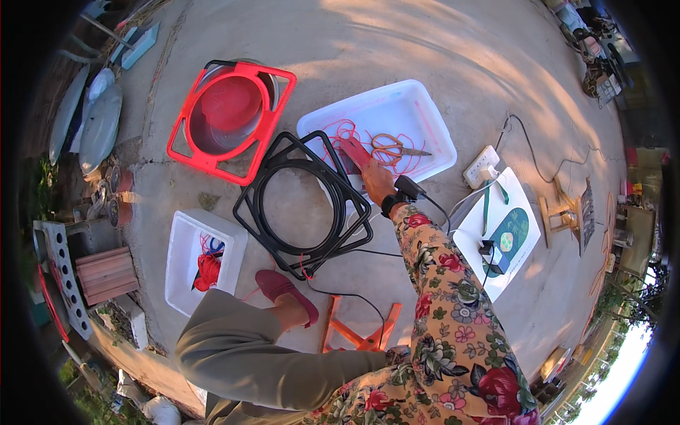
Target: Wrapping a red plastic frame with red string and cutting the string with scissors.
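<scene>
My right hand (377, 180) reaches to the near edge of a white plastic tray (429, 138), its fingers closed on a flat red piece (356, 151) whose kind I cannot make out. Scissors with orange-brown handles (387, 147) lie in the tray among loops of red string (343, 129). Left of the hand, black square frames with round openings (258, 212) are stacked at an angle to one another. A bit of red string hangs on their near side. My left hand does not show in the picture.
A red frame (190, 113) rests over a metal basin at the far left. Nearer stands a white foam box (237, 244) with red cord inside. To the right are a power strip (482, 166), a white bag (524, 212) and a cable. An orange stool (358, 340) stands close to me.
</scene>
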The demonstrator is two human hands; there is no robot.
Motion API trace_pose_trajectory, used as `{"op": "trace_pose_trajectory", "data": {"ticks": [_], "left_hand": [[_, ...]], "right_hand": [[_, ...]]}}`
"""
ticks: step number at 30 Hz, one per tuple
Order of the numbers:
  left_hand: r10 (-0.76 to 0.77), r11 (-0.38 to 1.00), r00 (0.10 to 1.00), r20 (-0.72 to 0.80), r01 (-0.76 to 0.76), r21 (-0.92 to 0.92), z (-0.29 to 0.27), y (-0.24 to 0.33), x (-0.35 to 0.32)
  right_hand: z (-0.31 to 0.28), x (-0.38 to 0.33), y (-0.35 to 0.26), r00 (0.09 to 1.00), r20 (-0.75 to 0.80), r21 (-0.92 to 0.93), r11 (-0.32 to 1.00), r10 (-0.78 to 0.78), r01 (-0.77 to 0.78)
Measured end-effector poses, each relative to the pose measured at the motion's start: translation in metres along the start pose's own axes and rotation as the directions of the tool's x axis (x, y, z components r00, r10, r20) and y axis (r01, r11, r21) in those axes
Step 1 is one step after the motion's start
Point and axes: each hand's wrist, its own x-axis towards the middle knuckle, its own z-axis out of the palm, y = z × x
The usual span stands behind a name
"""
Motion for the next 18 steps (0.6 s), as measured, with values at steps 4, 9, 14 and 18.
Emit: {"op": "trace_pose_trajectory", "data": {"ticks": [4,9,14,18], "left_hand": [[-0.018,1.000,0.998,-0.057,0.017,-0.013,-0.025,-0.003,-0.003],[-0.075,0.992,0.997,-0.010,0.074,-0.104,-0.030,-0.015,-0.006],[-0.163,0.972,0.986,-0.034,0.155,-0.176,-0.059,-0.037,-0.006],[-0.172,0.954,0.985,-0.001,0.166,-0.248,-0.048,-0.033,-0.007]], "right_hand": [[0.009,0.007,-0.035,0.993,0.110,-0.015,0.999,0.040,-0.038],[0.007,-0.010,0.010,0.988,0.101,0.082,0.989,0.116,-0.125],[-0.024,0.000,-0.007,0.993,-0.111,0.297,0.955,0.032,0.002],[-0.080,0.012,-0.080,0.979,-0.202,0.548,0.826,-0.021,0.131]]}}
